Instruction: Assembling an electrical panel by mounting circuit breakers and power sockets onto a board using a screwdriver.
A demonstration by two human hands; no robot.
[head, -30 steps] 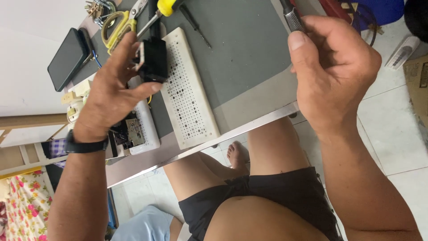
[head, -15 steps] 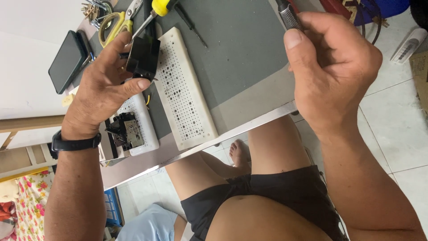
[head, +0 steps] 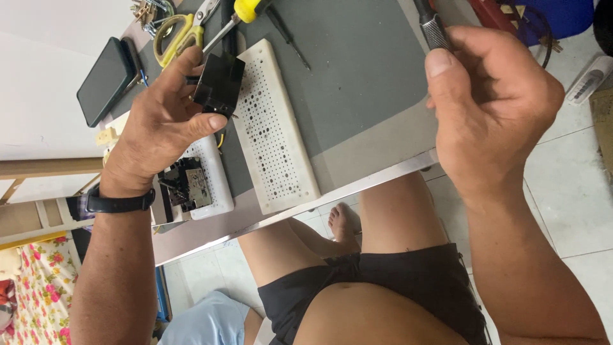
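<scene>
Left hand: the left hand [head: 159,124] is closed around a small black boxy part [head: 218,85], pinched between thumb and fingertips and held just above the table.
Right hand: the right hand [head: 495,108] is curled shut on a tool with a knurled metal handle [head: 433,27]; its tip is not shown, so the kind of tool cannot be told.
Where the part sits: the black part is held over the near end of the white perforated tray [head: 271,128], which lies on the grey mat [head: 364,76].
Around it: a yellow-handled screwdriver [head: 246,9], yellow-handled scissors [head: 175,32] and a dark phone [head: 105,80] lie beyond the left hand; a dismantled mechanism [head: 185,185] rests below the wrist.
Doing it well: the part is best kept steady and low over the tray, so that a loosened screw is caught there.
Tool approach: the tool is judged to need bringing square to the part, with light pressure.
Risk: a tilted grip may let the tip slip.
</scene>
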